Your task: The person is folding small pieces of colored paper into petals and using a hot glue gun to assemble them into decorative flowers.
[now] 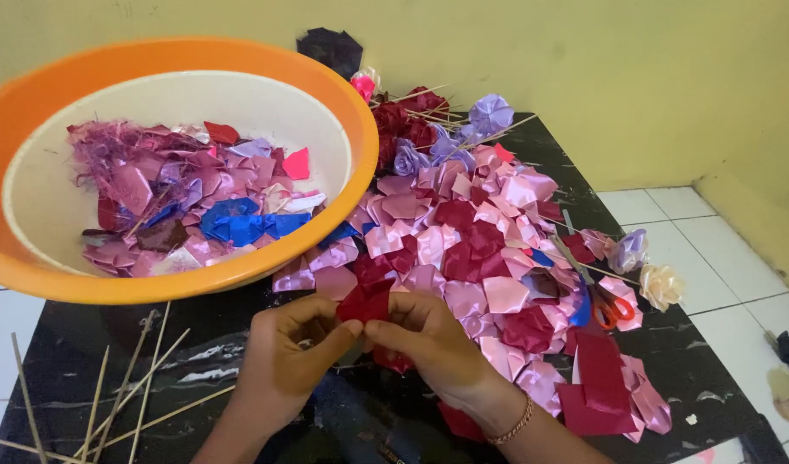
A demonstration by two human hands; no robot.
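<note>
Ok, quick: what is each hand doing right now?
Left hand: fingers closed on the dark red ribbon piece.
Right hand: fingers closed on the same ribbon piece, from the other side.

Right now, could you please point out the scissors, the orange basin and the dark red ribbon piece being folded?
scissors (pixel 612 309), head view, red handles.
orange basin (pixel 154 56), head view, far rim.
dark red ribbon piece (pixel 364 302), head view, middle fold.

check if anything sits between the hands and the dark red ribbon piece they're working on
Nothing visible does. The left hand and right hand both pinch the dark red ribbon piece directly with their fingertips. The pile of folded ribbon pieces lies just behind it on the black table, and the orange bowl sits farther back left.
</note>
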